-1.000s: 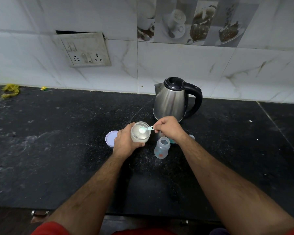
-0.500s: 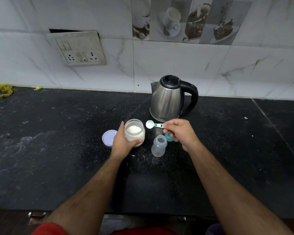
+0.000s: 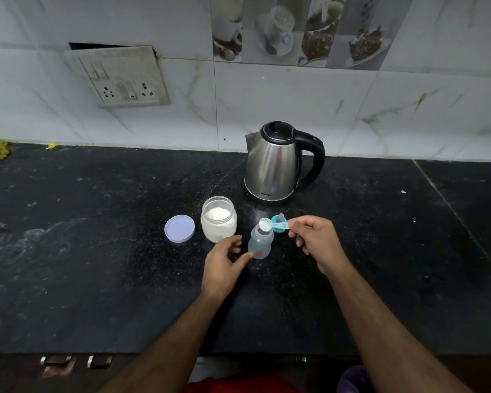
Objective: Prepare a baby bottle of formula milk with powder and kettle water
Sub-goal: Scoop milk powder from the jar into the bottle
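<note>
Bottle [image 3: 260, 243]: light, tippy plastic; our left hand [image 3: 224, 260], open, reaches for its base. Right hand [image 3: 315, 241] pinches the scoop [image 3: 267, 224] by its handle over the mouth, seemingly loaded.

The right hand [image 3: 313, 239] covers the end of the scoop [image 3: 270, 224] handle, and its fingertips curl out of sight. The teal teat ring [image 3: 278, 227] sits half behind scoop and baby bottle [image 3: 260, 241]. The kettle [image 3: 272, 168] label is too small to read (the bottle's printed marks too)
</note>
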### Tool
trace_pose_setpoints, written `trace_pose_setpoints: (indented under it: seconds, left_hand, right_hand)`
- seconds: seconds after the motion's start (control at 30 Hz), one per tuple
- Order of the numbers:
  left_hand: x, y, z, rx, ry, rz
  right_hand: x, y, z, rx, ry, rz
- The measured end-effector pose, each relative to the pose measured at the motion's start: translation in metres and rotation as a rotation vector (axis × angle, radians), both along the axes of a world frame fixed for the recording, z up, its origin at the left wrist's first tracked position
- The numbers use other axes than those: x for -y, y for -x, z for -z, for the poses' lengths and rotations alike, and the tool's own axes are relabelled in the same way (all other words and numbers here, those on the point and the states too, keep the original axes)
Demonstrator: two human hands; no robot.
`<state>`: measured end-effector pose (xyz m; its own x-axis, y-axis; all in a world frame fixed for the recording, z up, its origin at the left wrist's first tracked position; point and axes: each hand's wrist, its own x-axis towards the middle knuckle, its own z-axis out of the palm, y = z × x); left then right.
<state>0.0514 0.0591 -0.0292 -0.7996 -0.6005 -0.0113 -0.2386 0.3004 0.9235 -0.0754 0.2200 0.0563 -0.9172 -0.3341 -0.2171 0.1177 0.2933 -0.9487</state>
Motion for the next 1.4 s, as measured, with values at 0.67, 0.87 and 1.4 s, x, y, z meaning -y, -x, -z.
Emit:
trace_pose_setpoints:
  seconds: [0.67,0.87,1.4]
  left_hand:
    - [-0.003,0.034,-0.004,-0.025,-0.029,0.116]
    - [-0.004,0.035,-0.004,-0.030,-0.040,0.112]
    - [-0.003,0.034,-0.005,-0.032,-0.053,0.122]
  right_hand:
    - [-0.001,-0.011,0.015,-0.460,-0.276,-0.060]
    - [-0.003,-0.023,0.013,-0.779,-0.395,-0.140]
    - [-0.006,-0.032,0.010,-0.841,-0.429,-0.136]
